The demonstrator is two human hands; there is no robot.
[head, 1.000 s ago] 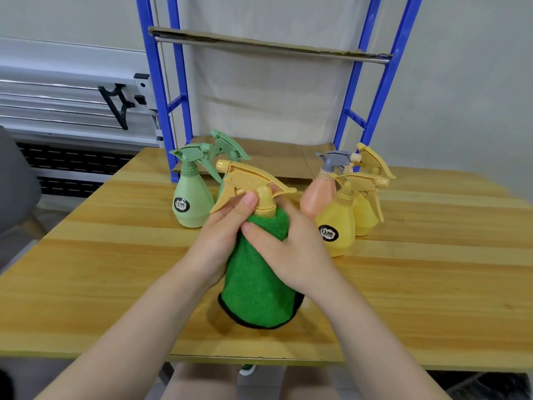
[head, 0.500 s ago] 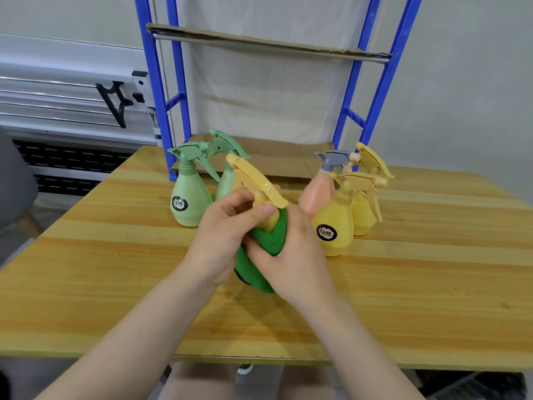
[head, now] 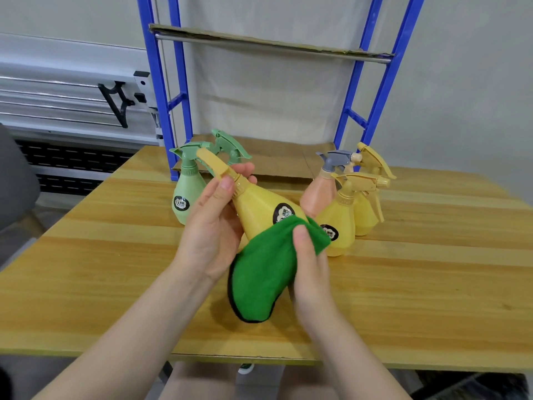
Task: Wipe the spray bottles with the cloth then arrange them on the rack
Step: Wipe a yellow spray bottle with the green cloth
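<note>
My left hand (head: 212, 226) grips a yellow spray bottle (head: 259, 207) by its neck, holding it tilted above the table with its nozzle pointing up and left. My right hand (head: 310, 272) holds a green cloth (head: 265, 272) against the bottle's base, which the cloth hides. Behind stand two green spray bottles (head: 186, 192), a peach bottle with a grey head (head: 321, 192) and two more yellow bottles (head: 341, 223). The blue rack (head: 380, 90) rises at the back of the table.
The wooden table (head: 101, 269) stretches wide to both sides. Cardboard (head: 282, 160) lines the rack's bottom level and another sheet lies on its upper shelf (head: 259, 43). A grey chair edge (head: 14, 180) shows at the far left.
The yellow bottle has tipped over to the left and its body is now bare. The cloth has slid down from the neck to the base, with my right hand following it.
</note>
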